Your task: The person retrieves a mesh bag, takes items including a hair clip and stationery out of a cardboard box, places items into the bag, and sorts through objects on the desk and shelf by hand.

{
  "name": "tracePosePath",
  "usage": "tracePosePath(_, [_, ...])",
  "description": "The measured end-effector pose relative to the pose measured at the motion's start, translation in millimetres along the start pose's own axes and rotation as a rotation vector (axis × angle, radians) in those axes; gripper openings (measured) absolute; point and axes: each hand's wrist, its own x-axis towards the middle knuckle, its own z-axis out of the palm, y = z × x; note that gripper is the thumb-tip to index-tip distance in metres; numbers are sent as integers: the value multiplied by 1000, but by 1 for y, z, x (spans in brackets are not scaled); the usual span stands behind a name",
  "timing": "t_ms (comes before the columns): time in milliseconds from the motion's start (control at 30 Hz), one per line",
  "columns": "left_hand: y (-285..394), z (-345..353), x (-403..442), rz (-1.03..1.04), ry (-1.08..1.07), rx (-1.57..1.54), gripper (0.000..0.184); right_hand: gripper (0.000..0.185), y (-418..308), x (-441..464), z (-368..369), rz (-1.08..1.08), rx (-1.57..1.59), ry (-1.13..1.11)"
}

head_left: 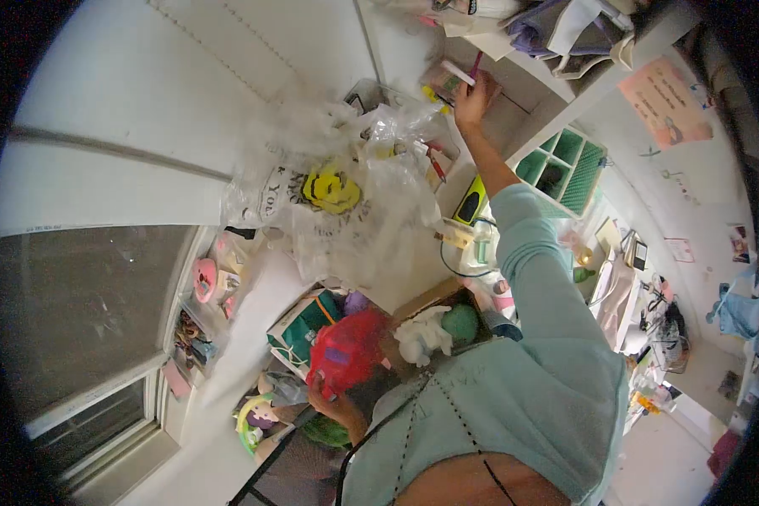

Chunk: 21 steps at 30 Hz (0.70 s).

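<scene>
A red bundle (346,350), apparently yarn, is held low in the view, in front of the torso. Its lower edge is grasped by the left hand (339,406), with the fingers curled against it. It looks light, soft and squashy, with little stiffness of its own; slipping seems unlikely and breakage hardly a concern, though loose strands could be snagged or pulled out. It is best taken by a broad, gentle hold around the thick middle, where the strands can be gathered together, rather than by the wispy edge. The bundle is bright red, rounded and uneven, with a fuzzy, blurred outline and a purple patch (338,356) on its face, possibly a label; no wording can be read. Beside it, on one side, a green and white box (288,339) is seen; on the other, a cardboard box (431,297) in which a white soft toy (423,336) and a green ball (460,324) are held. Farther up, a crumpled clear bag (379,228) printed with a yellow face is spread out. The right hand (474,103) is stretched far up beside a white stick (458,72) and a purple pen (477,62); whether either is gripped or only touched cannot be told.
</scene>
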Motion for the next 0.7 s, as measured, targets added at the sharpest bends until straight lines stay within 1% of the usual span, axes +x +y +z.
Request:
tracePosePath(67, [10, 1, 4, -2, -10, 25, 26, 34, 3, 4, 9, 9, 40, 0])
tracePosePath(167, [12, 0, 3, 26, 17, 58, 25, 36, 25, 1, 32, 137, 150, -135])
tracePosePath(267, [20, 1, 6, 110, 36, 152, 23, 37, 37, -5, 45, 164, 171, -112])
tracePosePath(300, [23, 2, 6, 143, 36, 193, 23, 37, 40, -10, 43, 233, 161, -246])
tracePosePath(367, [25, 2, 7, 150, 0, 206, 22, 37, 22, -14, 19, 369, 139, -513])
tracePosePath(467, [37, 4, 10, 183, -36, 238, 21, 31, 39, -30, 31, 282, -128, -596])
tracePosePath(567, [44, 0, 14, 247, -55, 239, 22, 27, 41, -30, 36, 299, -232, -646])
tracePosePath(600, [45, -1, 14, 271, -59, 229, 22, 26, 40, -29, 35, 214, -284, -682])
tracePosePath(667, [43, -3, 15, 264, -64, 321, 22, 24, 44, -26, 36, 37, -386, -750])
tracePosePath(700, [41, -4, 15, 260, -67, 368, 23, 23, 54, -23, 43, 71, -426, -836])
